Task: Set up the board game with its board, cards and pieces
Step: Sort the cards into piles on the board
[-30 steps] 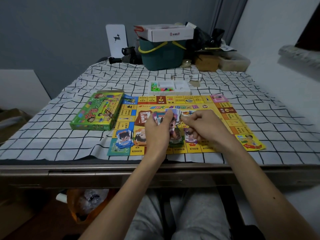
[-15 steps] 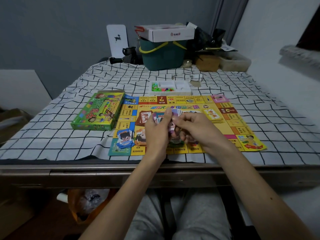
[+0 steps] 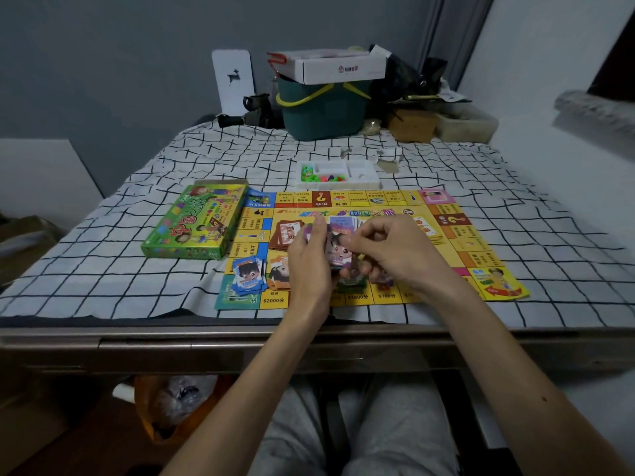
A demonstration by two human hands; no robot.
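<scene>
The yellow game board [image 3: 457, 235] lies flat on the checked cloth. Above its middle my left hand [image 3: 309, 266] grips a fanned stack of play-money cards [image 3: 338, 247]. My right hand [image 3: 395, 252] pinches the front card of that stack from the right. Sorted piles lie on the board: a blue pile [image 3: 248, 274] at the near left, an orange pile [image 3: 280, 271] beside it, a brown card deck [image 3: 287, 233] behind. A green pile [image 3: 352, 285] and a pink one [image 3: 383, 278] lie partly hidden under my hands. The white tray [image 3: 364, 173] with coloured pieces sits behind the board.
The green game box [image 3: 196, 225] lies left of the board. A teal bucket [image 3: 323, 108] carrying a white carton [image 3: 340, 67], a brown box [image 3: 410, 125] and clutter stand at the table's far edge. The table's front edge [image 3: 240, 338] is just below my wrists.
My right hand moved left from the board's right part back to the stack in my left hand and now pinches its front card. A yellow pile beside it came into view.
</scene>
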